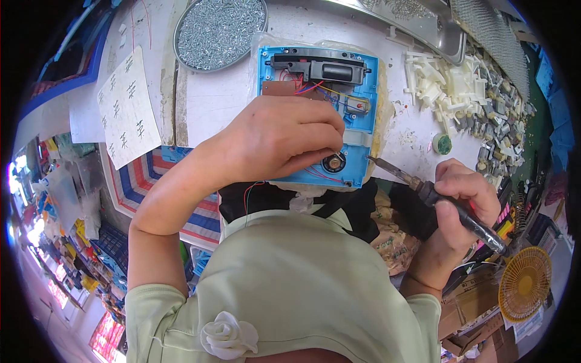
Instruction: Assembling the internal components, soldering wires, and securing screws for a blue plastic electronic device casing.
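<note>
Right hand (475,189) grips black-handled soldering iron (429,193); best keep it off left hand (275,134). That one's bunched at round black speaker (334,162) in blue plastic housing (356,158), hold unclear.

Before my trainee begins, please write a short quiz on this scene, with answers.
1. Which hand holds the black-handled tool with metal shaft?
2. True or false: the round grey tray of small silvery parts lies right of the blue plastic casing.
3. Where is the small round green piece: (a) inside the casing, (b) right of the casing, (c) on the tray?

Key: 1. the right hand; 2. false, it lies left; 3. b.
</note>
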Demonstrator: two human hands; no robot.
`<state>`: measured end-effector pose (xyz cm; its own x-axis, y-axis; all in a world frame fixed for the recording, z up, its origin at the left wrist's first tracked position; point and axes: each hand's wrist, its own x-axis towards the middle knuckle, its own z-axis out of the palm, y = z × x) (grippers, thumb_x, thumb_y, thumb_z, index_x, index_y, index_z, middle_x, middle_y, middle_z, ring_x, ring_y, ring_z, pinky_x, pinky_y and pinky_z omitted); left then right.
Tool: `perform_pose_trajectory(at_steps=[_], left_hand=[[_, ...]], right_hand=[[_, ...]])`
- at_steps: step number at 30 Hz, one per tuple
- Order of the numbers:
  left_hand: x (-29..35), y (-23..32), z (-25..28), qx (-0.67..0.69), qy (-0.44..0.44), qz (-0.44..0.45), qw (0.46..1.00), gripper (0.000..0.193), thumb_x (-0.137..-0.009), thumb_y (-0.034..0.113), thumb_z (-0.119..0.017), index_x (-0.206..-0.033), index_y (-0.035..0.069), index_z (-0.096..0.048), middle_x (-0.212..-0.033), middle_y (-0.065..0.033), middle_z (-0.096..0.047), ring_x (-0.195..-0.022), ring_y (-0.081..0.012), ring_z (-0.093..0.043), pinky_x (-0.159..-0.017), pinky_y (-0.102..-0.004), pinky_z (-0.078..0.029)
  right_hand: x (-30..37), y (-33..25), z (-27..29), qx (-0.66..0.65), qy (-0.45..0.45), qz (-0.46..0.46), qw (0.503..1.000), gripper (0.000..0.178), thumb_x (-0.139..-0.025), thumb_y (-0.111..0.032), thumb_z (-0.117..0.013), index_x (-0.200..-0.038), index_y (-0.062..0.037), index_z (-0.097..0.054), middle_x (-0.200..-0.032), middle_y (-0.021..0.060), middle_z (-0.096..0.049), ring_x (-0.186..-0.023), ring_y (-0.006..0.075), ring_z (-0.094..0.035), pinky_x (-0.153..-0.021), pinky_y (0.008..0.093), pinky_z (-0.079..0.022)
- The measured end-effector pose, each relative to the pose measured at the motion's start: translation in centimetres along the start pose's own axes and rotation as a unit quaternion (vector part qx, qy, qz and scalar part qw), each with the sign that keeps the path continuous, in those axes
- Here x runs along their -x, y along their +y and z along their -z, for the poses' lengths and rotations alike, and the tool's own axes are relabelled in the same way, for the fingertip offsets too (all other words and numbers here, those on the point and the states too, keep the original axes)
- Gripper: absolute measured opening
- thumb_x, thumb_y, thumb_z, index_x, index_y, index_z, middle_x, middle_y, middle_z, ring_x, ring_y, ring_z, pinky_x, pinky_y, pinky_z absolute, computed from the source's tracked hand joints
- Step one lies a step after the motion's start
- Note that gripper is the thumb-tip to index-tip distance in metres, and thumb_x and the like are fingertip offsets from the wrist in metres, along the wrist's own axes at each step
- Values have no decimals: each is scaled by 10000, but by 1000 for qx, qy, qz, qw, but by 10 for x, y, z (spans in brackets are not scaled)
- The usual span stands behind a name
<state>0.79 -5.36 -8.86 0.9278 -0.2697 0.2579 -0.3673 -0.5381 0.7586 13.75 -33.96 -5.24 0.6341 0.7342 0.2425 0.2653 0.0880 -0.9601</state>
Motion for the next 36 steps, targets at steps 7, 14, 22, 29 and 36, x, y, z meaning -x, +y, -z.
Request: perform_pose_trajectory(at_steps=[7,14,22,29,36], left_hand=[[-5,6,2,-34,-24,10,999,193,-761,46,-766,-907,83,-646,-959,-52,-613,-792,-271,-642,-651,-373,-528],[-9,10,1,-60,-37,35,997,179,-736,42,-741,-835,85,-598,-977,-45,-568,-755,-246,-608,-608,-361,-495],[-12,12,2,-74,-59,48,994,193,-710,42,-737,-814,70,-576,-975,-49,-570,-787,-252,-620,-625,-381,-499],[-17,14,3,-76,-81,56,992,196,-703,39,-735,-821,61,-580,-984,-66,-576,-824,-284,-632,-658,-404,-512],[-17,14,3,-79,-82,53,992,198,-707,44,-740,-833,58,-589,-981,-68,-578,-837,-290,-638,-671,-408,-516]], right_hand=[[-2,6,-2,2,-5,8,1000,236,-730,-59,-774,-913,65,-689,-629,68,-562,-558,200,-526,-585,328,-425],[-8,5,-11,20,-33,-3,999,232,-712,-66,-784,-909,27,-703,-624,51,-564,-541,176,-512,-527,302,-366],[-10,7,-21,55,-58,-32,996,219,-706,-101,-802,-892,-27,-714,-617,31,-567,-511,162,-494,-494,293,-339],[-15,8,-24,72,-77,-12,994,201,-717,-79,-803,-890,-28,-713,-623,35,-591,-509,163,-518,-485,288,-368],[-20,6,-26,94,-98,-2,991,208,-706,-67,-812,-886,-32,-715,-632,42,-600,-512,179,-526,-485,299,-381]])
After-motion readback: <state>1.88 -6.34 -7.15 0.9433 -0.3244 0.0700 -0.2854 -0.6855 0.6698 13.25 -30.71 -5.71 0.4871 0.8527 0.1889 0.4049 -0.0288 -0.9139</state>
